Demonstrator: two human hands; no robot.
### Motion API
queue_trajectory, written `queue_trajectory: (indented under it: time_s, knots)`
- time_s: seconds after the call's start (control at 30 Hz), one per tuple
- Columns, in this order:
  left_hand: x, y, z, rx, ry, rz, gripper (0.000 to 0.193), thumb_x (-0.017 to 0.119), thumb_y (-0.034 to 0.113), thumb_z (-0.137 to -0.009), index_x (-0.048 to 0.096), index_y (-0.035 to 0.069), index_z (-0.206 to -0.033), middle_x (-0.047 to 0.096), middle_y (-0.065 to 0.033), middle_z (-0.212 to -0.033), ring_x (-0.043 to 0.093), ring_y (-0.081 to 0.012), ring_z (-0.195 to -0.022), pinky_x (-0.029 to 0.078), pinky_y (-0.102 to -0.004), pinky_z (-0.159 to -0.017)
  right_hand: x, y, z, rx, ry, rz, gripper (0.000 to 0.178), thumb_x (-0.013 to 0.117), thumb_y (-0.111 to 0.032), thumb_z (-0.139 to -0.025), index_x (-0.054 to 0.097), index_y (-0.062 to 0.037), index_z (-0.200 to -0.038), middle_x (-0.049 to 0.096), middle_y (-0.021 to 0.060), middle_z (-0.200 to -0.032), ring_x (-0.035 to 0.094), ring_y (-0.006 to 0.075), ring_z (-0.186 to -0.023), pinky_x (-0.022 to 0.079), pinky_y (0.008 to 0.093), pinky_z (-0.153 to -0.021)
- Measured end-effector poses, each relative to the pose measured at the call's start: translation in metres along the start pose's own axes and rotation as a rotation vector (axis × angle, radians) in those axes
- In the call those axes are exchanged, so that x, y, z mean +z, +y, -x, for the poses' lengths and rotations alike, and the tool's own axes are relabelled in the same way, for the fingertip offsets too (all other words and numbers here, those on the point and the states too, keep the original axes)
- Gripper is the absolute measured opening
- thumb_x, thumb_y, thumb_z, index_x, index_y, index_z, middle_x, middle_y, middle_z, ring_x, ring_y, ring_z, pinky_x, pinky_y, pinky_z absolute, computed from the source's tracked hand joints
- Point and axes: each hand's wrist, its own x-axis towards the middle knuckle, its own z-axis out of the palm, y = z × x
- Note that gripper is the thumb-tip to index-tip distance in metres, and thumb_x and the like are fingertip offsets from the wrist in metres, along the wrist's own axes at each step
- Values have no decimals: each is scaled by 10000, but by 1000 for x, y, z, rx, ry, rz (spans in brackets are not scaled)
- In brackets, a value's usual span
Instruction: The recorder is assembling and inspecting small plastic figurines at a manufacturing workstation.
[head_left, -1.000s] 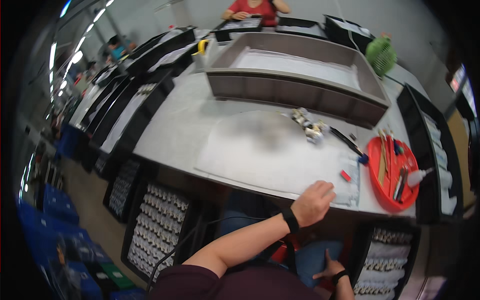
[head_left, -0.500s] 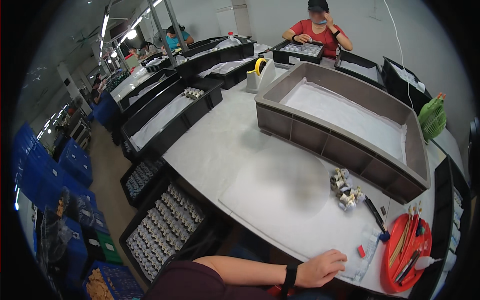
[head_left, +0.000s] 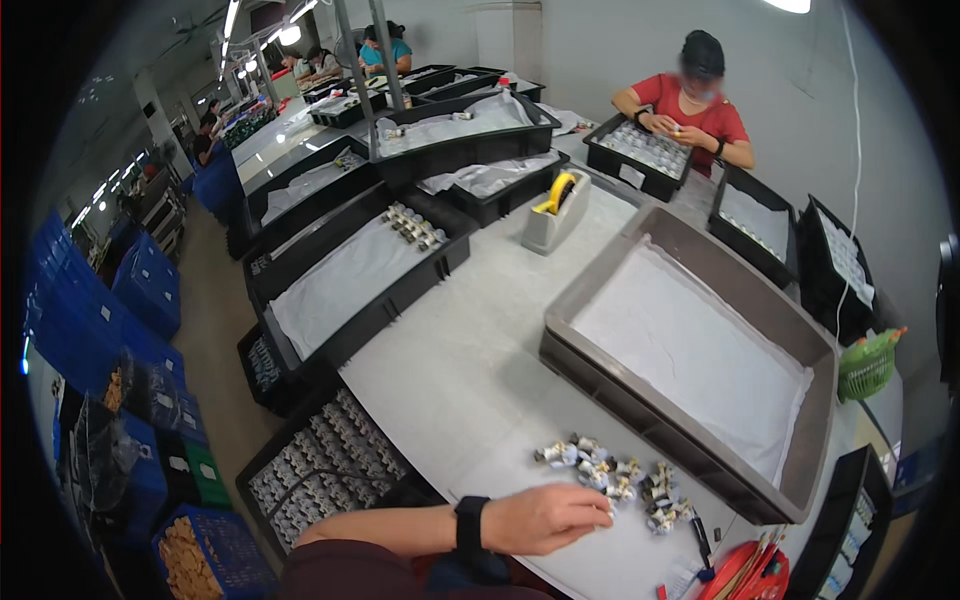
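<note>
– Where are the small pale pieces [head_left: 622, 480]?
– Bunched on the white table [head_left: 430, 345], just beside the left hand [head_left: 548, 518].
– Does that hand grip anything?
– Its fingers curl downward, but I can't tell whether they hold a piece.
– And around them?
– A grey-brown bin [head_left: 640, 420] stands just beyond the pieces, with a red tray [head_left: 775, 578] off to the right. Farther back, a person in a red shirt [head_left: 720, 125] handles something small over a black crate [head_left: 612, 163].

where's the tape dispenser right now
In the head view, the tape dispenser stands above centre on the table, between black trays on its left and the grey-brown bin.
</note>
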Motion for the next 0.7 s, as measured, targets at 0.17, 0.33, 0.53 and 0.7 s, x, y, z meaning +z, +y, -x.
queue_trajectory:
  time_s: [0.17, 0.33, 0.53, 0.7]
  knots:
    - [-193, -39, -9, -31, 95, -534, 249, 603, 66, -720, 574, 40, -966, 574, -111, -950, 555, -289, -815, 441, -369, -719, -205, -297, 79, 51, 62, -246, 304, 573, -180, -821, 582, -19, -1078, 619, 166, -960, 583, 210, -854, 467, 333, -742]
    - [-376, -142, 32, -473, 475, -623, 502, 630, 233, -759, 459, -16, -1159, 509, -198, -1099, 527, -313, -979, 438, -345, -825, -249, -489, 68, -46, 238, -289, 255, 578, -159, -830, 599, -21, -1044, 634, 124, -929, 578, 187, -789, 469, 306, -704]
    - [-529, -229, 16, -1037, 1017, 502, 807, 678, 401, -722, 287, -6, -1300, 166, -264, -1358, 159, -423, -1264, 323, -565, -926, -243, -546, 41, -116, 207, -376, 259, 594, -168, -829, 600, -21, -1041, 636, 123, -928, 582, 184, -787, 470, 288, -689]
    - [-587, -329, 16, -1100, 950, 230, 699, 702, 418, -656, 448, -69, -1090, 529, -173, -1038, 539, -264, -940, 444, -389, -756, -260, -573, 22, -231, 375, -316, 209, 565, -88, -839, 597, 3, -1025, 633, 125, -919, 589, 174, -804, 465, 281, -708]
